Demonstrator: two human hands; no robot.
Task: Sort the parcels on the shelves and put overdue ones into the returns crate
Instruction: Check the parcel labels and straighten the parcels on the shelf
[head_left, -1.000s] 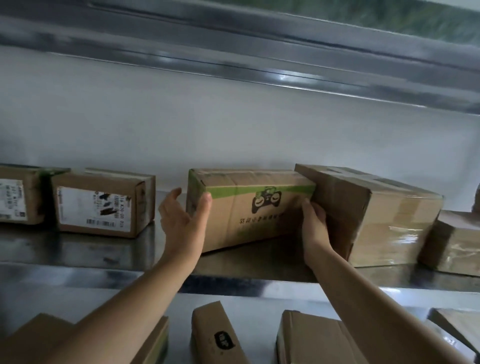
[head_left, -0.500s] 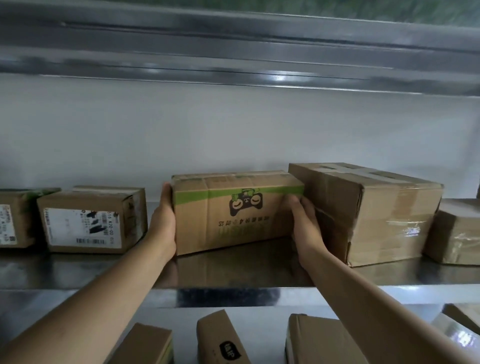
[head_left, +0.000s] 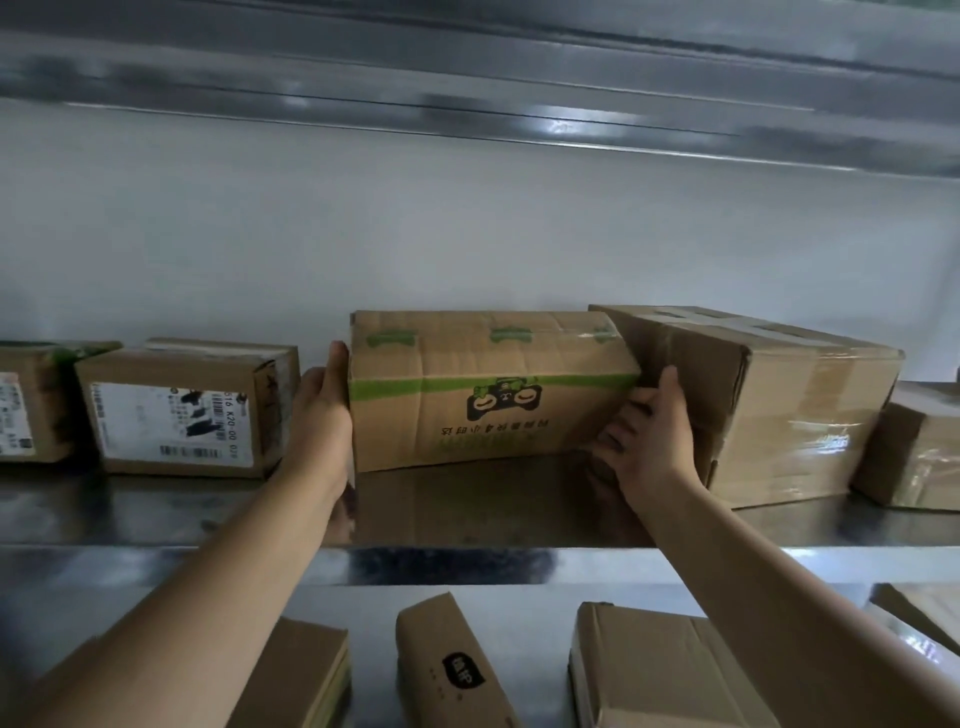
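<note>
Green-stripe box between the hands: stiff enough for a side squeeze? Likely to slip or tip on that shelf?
The green-stripe box probably holds shape: corrugated walls look flat and taped, though faintly creased. It likely slides easily, since the metal shelf is glossy. Tipping seems unlikely, as it is long and low. The left hand lies flat on its end; the right hand curls round the other corner.

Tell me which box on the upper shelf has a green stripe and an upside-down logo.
The middle box, held between the left hand and right hand. Its neighbour to the left carries a white shipping label; the taped box on the right is plain.
</note>
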